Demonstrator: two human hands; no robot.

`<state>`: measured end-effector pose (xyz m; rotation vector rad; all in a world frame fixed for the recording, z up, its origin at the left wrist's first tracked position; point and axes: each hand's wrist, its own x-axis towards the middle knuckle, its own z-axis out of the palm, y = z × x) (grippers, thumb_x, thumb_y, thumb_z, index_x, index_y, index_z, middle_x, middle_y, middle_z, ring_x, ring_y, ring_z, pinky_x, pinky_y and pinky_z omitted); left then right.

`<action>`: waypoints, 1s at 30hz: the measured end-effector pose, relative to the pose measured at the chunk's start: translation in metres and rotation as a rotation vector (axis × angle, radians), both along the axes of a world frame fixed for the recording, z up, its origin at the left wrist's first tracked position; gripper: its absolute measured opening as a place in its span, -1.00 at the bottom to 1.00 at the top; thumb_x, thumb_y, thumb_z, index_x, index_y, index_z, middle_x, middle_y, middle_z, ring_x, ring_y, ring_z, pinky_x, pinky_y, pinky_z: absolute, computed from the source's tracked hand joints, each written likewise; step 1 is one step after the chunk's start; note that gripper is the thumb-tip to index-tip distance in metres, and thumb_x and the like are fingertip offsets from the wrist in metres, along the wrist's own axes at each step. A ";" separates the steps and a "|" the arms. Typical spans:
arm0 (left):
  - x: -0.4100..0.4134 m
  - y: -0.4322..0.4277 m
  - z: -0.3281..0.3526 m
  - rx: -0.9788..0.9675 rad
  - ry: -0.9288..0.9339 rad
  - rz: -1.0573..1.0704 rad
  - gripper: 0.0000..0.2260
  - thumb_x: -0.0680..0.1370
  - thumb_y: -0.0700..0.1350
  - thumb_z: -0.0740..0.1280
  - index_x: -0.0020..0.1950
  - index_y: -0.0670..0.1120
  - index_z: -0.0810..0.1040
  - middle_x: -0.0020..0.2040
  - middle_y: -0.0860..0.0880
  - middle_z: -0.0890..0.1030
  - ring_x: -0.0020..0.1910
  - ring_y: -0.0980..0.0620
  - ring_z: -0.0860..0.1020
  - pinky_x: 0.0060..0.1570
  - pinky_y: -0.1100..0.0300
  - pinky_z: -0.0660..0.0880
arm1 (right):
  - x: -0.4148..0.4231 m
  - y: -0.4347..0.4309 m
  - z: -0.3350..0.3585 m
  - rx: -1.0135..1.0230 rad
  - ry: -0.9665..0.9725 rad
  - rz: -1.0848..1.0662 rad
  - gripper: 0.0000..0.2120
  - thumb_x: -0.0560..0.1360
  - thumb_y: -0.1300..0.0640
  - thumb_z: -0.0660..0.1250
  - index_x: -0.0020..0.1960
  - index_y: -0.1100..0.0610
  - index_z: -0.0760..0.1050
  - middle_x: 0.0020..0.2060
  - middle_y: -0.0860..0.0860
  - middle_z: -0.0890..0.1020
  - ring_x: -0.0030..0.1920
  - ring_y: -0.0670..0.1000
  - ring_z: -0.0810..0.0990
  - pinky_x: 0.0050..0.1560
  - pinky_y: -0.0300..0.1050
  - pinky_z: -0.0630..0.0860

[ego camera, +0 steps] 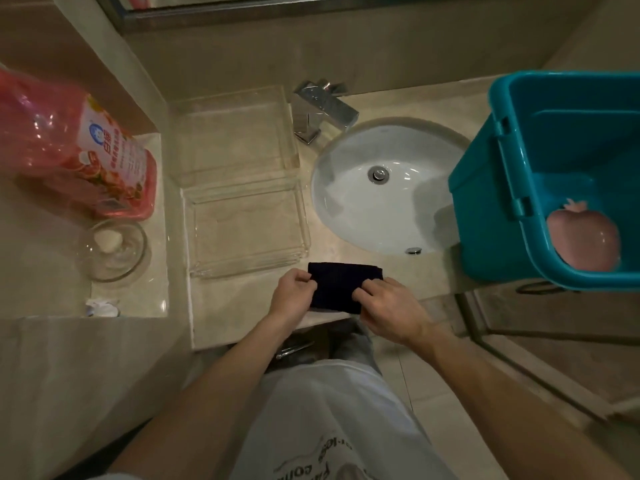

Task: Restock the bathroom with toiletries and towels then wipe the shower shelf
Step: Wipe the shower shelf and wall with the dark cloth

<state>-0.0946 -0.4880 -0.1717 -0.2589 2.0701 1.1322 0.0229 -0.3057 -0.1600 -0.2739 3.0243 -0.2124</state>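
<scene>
A small dark folded towel lies on the beige counter near its front edge, below the sink. My left hand pinches the towel's left edge with curled fingers. My right hand pinches its right side near the lower corner. Both forearms reach in from below. Two clear plastic trays stand to the left of the sink, the nearer tray just behind the towel and the farther tray against the wall.
A white sink with a chrome faucet sits behind the towel. A teal bin holding a pink pouch stands at the right. A pink bottle, glass dish and crumpled wrapper occupy the left shelf.
</scene>
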 end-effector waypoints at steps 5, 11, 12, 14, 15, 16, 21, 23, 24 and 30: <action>0.006 -0.006 0.001 -0.237 0.239 -0.220 -0.73 0.58 0.08 0.31 0.19 -0.03 0.47 0.02 0.02 0.59 0.02 -0.02 0.58 0.02 0.04 0.55 | -0.002 -0.006 0.002 -0.080 -0.016 -0.295 -0.77 0.49 -0.03 0.32 0.03 0.08 0.59 -0.11 0.01 0.61 -0.09 0.07 0.59 -0.09 -0.03 0.51; -0.006 0.006 0.003 -0.361 0.353 -0.310 -0.75 0.51 0.10 0.38 -0.14 -0.08 0.67 -0.11 0.02 0.65 -0.08 -0.01 0.62 -0.15 0.01 0.62 | -0.045 -0.004 0.006 -0.063 -0.285 -0.509 -0.62 0.51 -0.02 0.35 0.27 0.10 0.46 0.16 0.08 0.59 0.18 0.13 0.51 0.16 0.03 0.48; -0.007 0.008 0.003 -0.355 0.334 -0.325 -0.77 0.50 0.04 0.38 -0.25 -0.08 0.65 -0.21 0.00 0.65 -0.18 -0.02 0.63 -0.21 0.01 0.63 | -0.051 -0.004 0.007 -0.069 -0.348 -0.548 -0.64 0.50 -0.01 0.36 0.24 0.10 0.48 0.13 0.09 0.61 0.15 0.14 0.52 0.14 0.03 0.48; -0.007 0.010 0.007 -0.346 0.291 -0.361 -0.84 0.51 -0.04 0.35 -0.22 -0.06 0.63 -0.20 -0.01 0.64 -0.17 -0.04 0.61 -0.21 0.05 0.59 | -0.056 -0.006 0.010 -0.101 -0.472 -0.629 -0.70 0.46 0.01 0.38 0.15 0.10 0.57 0.02 0.09 0.65 0.08 0.15 0.56 0.06 -0.01 0.50; -0.007 0.010 0.008 -0.338 0.280 -0.381 -0.89 0.52 -0.05 0.32 -0.11 -0.04 0.60 -0.13 0.00 0.64 -0.11 -0.04 0.60 -0.17 0.08 0.55 | -0.055 -0.006 0.013 -0.115 -0.529 -0.651 -0.73 0.45 0.00 0.39 0.10 0.09 0.60 -0.04 0.08 0.66 0.05 0.14 0.56 0.02 -0.04 0.50; -0.006 0.008 0.008 -0.329 0.269 -0.402 -0.91 0.54 -0.06 0.29 -0.01 -0.03 0.55 -0.07 0.01 0.62 -0.06 -0.03 0.58 -0.13 0.09 0.52 | -0.051 -0.007 0.015 -0.140 -0.572 -0.661 -0.74 0.43 -0.02 0.39 0.06 0.09 0.62 -0.09 0.08 0.65 0.02 0.14 0.56 -0.02 -0.06 0.51; 0.005 0.004 0.023 -0.290 0.373 -0.477 -0.84 0.58 -0.06 0.25 0.13 -0.05 0.45 0.04 0.03 0.55 0.02 -0.01 0.54 -0.02 0.02 0.52 | -0.005 -0.005 0.029 -0.436 -0.539 -0.765 -0.80 0.46 0.02 0.40 0.01 0.11 0.57 -0.14 0.04 0.64 -0.15 0.00 0.60 -0.27 -0.19 0.51; 0.013 0.008 0.033 -0.247 0.458 -0.452 -0.85 0.57 -0.05 0.27 0.12 -0.04 0.48 0.01 0.06 0.54 0.00 0.03 0.51 -0.08 0.08 0.48 | 0.018 0.001 0.033 -0.496 -0.519 -0.799 -0.89 0.49 0.06 0.39 -0.01 0.03 0.53 -0.15 0.01 0.64 -0.19 -0.06 0.59 -0.33 -0.24 0.44; 0.019 0.013 0.037 -0.221 0.459 -0.441 -0.89 0.57 -0.05 0.27 0.06 -0.02 0.50 -0.03 0.07 0.57 -0.05 0.05 0.53 -0.13 0.10 0.46 | 0.029 0.007 0.034 -0.525 -0.511 -0.826 -0.92 0.49 0.06 0.38 -0.02 -0.01 0.52 -0.14 -0.01 0.64 -0.19 -0.07 0.60 -0.32 -0.21 0.48; 0.084 0.074 0.060 0.201 -0.369 -0.308 -0.71 0.66 -0.04 0.23 0.11 -0.23 0.62 0.00 -0.15 0.70 -0.07 -0.06 0.66 0.07 0.05 0.59 | 0.094 0.035 0.066 -0.583 -0.400 -0.910 -0.67 0.50 0.06 0.28 0.24 -0.15 0.56 0.01 -0.13 0.68 0.03 -0.05 0.66 0.08 -0.05 0.62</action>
